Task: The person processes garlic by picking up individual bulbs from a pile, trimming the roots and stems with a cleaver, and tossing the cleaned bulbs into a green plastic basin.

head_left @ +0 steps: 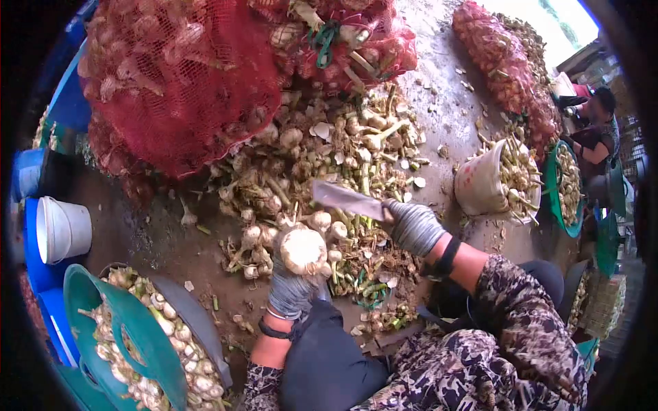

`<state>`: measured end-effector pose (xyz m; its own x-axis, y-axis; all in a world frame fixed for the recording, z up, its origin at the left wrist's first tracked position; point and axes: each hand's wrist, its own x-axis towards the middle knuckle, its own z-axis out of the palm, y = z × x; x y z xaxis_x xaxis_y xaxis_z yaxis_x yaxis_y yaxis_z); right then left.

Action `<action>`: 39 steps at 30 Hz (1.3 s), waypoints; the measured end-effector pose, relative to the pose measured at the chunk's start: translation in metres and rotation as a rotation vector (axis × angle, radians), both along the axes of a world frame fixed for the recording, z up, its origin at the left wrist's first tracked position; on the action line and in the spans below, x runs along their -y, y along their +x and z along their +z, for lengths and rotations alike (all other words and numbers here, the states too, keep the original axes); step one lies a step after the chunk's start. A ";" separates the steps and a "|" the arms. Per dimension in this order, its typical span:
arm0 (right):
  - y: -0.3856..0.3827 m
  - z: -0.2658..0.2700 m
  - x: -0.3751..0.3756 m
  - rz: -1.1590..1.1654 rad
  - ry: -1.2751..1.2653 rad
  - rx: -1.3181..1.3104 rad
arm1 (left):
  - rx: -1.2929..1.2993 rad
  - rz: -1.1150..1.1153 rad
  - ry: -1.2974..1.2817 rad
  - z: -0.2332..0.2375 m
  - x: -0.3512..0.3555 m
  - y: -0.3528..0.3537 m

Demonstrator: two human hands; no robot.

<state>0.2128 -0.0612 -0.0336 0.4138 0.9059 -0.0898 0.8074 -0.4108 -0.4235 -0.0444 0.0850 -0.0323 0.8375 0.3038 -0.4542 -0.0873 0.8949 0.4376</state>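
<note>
In a grey knit glove, my left hand (288, 291) is closed around a large garlic bulb (303, 251), its pale cut face turned up toward me. My right hand (415, 229), gloved the same way, grips a knife (349, 201) by its handle. The broad blade points left, above and to the right of the bulb and apart from it. Beneath both hands spreads a heap of garlic bulbs (274, 185) with stalks, loose skins and trimmings. The fingers under the held bulb are partly hidden.
Red mesh sacks of garlic (181, 82) stand beyond the heap. A green tub (147, 335) of bulbs is at lower left, near a white bucket (65, 229). To the right are a stalk-filled pail (480, 181), a green basin (567, 188) and another person (596, 133).
</note>
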 end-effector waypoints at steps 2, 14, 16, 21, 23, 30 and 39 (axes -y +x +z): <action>-0.013 0.029 -0.014 0.017 -0.143 -0.030 | -0.254 0.240 1.002 0.004 -0.005 -0.014; 0.016 -0.020 0.006 -0.249 -0.089 -0.313 | -0.301 0.329 1.195 0.031 -0.086 0.006; 0.017 -0.012 0.002 -0.259 -0.132 -0.318 | -0.309 -0.103 1.618 -0.038 -0.079 0.064; 0.022 -0.015 -0.001 -0.188 -0.154 -0.299 | -0.658 -0.894 2.309 -0.133 -0.055 0.139; 0.022 -0.014 -0.004 -0.157 -0.170 -0.255 | -0.799 -1.009 2.297 -0.147 -0.053 0.151; 0.016 -0.025 -0.008 -0.023 -0.213 -0.196 | -0.810 -0.765 2.151 -0.097 -0.064 0.112; -0.023 -0.007 -0.033 0.222 -0.035 -0.247 | -0.223 -0.179 1.197 -0.066 -0.017 0.023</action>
<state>0.1898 -0.0280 -0.0401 0.1686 0.9661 -0.1955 0.7533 -0.2542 -0.6065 -0.0214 0.1015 -0.0980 0.8499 0.5160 -0.1066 0.1770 -0.0890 0.9802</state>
